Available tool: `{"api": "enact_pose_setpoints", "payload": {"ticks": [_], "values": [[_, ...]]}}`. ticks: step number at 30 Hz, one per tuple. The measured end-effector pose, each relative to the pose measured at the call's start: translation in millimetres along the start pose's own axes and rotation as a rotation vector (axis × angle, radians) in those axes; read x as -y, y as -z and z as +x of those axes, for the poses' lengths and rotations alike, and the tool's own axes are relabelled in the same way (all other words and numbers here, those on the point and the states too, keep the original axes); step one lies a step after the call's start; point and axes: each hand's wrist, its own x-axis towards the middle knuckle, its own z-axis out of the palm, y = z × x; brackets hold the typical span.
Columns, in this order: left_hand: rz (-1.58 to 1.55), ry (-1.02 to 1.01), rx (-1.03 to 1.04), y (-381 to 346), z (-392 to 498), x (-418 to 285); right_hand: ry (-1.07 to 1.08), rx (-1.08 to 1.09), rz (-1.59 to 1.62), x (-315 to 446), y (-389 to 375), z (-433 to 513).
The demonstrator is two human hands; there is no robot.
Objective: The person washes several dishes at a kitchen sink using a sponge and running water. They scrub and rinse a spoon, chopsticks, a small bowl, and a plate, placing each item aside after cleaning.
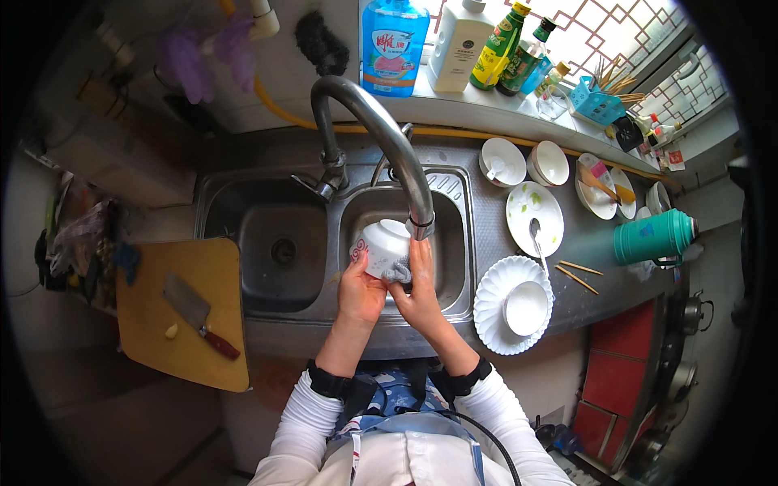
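Over the right basin of a stainless steel sink (453, 255), a white bowl (389, 243) with red swirls and grey marks is tilted with its foot facing up and away from me. My left hand (361, 290) grips the bowl's near left side. A grey cloth (398, 270) is pressed against the bowl's right side by my right hand (419, 285). Just above my right fingertips hangs the spout of a curved metal faucet (383, 118). I cannot tell whether water is running. The bowl's inside is hidden from view.
To the left, a cutting board (143, 304) bears a cleaver (188, 301) and a garlic clove (172, 331). At right are a scalloped plate (486, 316) under a small bowl (526, 308), a leaf-patterned plate (523, 225), chopsticks (577, 282) and a green thermos (653, 237). Bottles (395, 51) line the sill.
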Motion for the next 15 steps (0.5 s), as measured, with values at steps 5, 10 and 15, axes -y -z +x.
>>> {"api": "enact_pose_setpoints", "payload": {"ticks": [5,10,15], "values": [[-0.047,-0.037,-0.06,0.0,-3.2,5.6,-0.319,-0.032,0.445,-2.2,3.6,10.3],[0.0,-0.073,-0.051,1.4,-4.3,10.9,-0.466,0.095,0.57,11.9,13.2,16.0],[-0.014,-0.082,-0.027,0.7,-7.4,12.7,-0.555,0.12,0.709,20.3,21.8,16.8]]}}
